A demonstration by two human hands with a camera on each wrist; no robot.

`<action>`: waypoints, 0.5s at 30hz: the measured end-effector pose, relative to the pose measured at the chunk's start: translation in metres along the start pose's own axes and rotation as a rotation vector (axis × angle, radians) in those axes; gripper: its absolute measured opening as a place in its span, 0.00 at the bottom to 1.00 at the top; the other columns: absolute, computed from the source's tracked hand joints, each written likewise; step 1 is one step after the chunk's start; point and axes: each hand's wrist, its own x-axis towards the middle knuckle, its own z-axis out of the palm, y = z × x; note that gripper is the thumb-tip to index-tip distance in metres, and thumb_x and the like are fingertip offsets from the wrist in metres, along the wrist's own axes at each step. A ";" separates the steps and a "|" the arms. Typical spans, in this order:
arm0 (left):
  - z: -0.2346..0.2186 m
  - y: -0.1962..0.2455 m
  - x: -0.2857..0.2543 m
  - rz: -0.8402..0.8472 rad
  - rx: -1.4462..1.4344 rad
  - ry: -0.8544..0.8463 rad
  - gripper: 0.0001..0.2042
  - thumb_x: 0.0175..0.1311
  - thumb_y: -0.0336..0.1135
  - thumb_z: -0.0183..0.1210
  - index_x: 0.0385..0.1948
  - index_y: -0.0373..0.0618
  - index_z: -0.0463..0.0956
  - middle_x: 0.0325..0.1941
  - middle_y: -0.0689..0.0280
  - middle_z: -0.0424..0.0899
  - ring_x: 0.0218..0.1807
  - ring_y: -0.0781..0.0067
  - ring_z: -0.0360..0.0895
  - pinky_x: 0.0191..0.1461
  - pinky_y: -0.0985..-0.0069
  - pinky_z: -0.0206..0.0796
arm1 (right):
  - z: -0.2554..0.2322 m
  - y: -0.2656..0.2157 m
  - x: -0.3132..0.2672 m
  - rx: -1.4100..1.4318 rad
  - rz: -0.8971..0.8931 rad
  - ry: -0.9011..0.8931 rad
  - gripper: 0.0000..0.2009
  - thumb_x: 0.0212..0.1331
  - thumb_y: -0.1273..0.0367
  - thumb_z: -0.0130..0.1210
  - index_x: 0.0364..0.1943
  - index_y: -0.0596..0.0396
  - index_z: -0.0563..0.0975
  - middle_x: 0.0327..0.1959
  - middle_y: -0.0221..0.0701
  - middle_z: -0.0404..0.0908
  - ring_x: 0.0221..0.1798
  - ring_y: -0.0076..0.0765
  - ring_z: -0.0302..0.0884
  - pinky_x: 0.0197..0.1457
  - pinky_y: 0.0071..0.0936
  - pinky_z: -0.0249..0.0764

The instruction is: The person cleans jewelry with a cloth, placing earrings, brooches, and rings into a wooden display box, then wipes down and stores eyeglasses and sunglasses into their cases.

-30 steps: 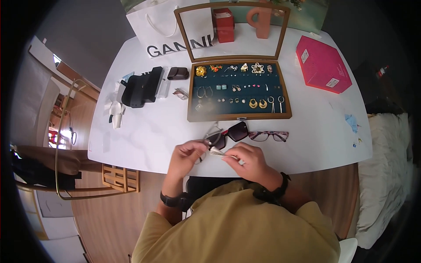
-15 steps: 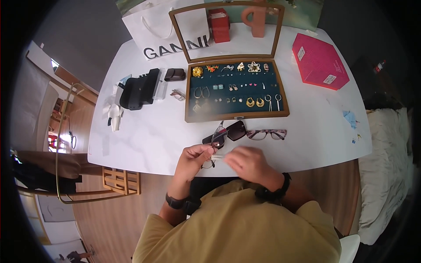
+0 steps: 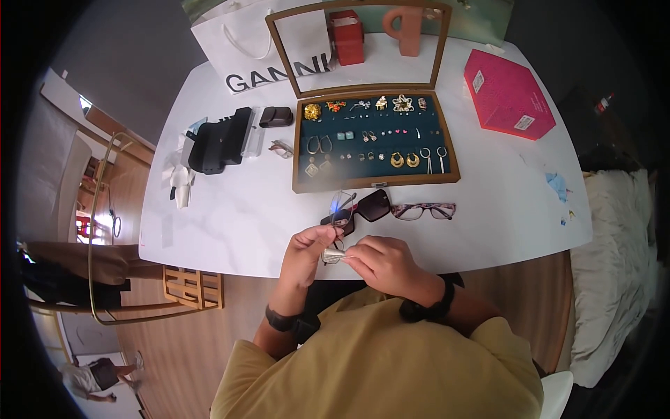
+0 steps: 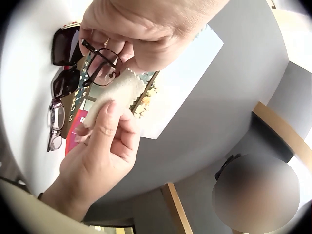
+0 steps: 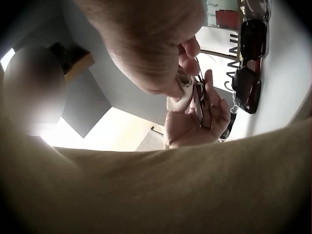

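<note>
My left hand [image 3: 306, 253] grips a pair of thin dark-framed eyeglasses [image 4: 104, 68] near the table's front edge. One lens stands above the fingers in the head view, the other below them. A cream cloth [image 4: 119, 92] with a scalloped edge is pinched between the thumb and fingers of my right hand [image 3: 385, 265]. The cloth lies against the lower lens, overlapping it in the head view. Just beyond the hands, dark square sunglasses [image 3: 375, 205] rest on the table, with patterned-frame eyeglasses [image 3: 423, 211] beside them.
Behind the glasses stands a wooden jewelry case [image 3: 377, 180], its glass lid raised, holding several earrings and brooches. To the left are a black case [image 3: 220, 143] and a small brown case [image 3: 276, 116]. A pink box [image 3: 508, 98] sits at the right, a white paper bag [image 3: 262, 49] behind.
My right hand, blurred beside the lens half a second ago, now has the cloth at the lower lens. The left hand keeps its hold on the eyeglasses. A person has come into view at lower left.
</note>
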 end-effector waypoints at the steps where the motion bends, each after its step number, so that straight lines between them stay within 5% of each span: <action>1: 0.001 0.000 0.001 0.007 -0.018 0.000 0.07 0.66 0.31 0.57 0.38 0.39 0.82 0.43 0.59 0.85 0.42 0.74 0.79 0.53 0.76 0.68 | 0.003 0.001 -0.004 -0.017 -0.045 -0.079 0.06 0.50 0.71 0.62 0.27 0.51 0.75 0.22 0.28 0.69 0.23 0.34 0.73 0.25 0.31 0.71; 6: 0.003 0.004 0.002 0.027 -0.052 0.031 0.09 0.68 0.33 0.56 0.38 0.38 0.81 0.52 0.53 0.81 0.43 0.74 0.79 0.53 0.76 0.68 | 0.013 -0.005 -0.019 0.061 -0.111 -0.255 0.05 0.50 0.70 0.61 0.27 0.50 0.76 0.23 0.28 0.69 0.23 0.35 0.74 0.25 0.31 0.71; 15: 0.001 0.005 -0.005 -0.052 -0.089 -0.112 0.07 0.70 0.31 0.53 0.35 0.39 0.79 0.39 0.65 0.84 0.52 0.69 0.78 0.56 0.73 0.67 | -0.016 0.011 0.009 0.065 0.263 0.216 0.05 0.52 0.75 0.64 0.30 0.57 0.78 0.26 0.35 0.78 0.23 0.33 0.77 0.23 0.26 0.74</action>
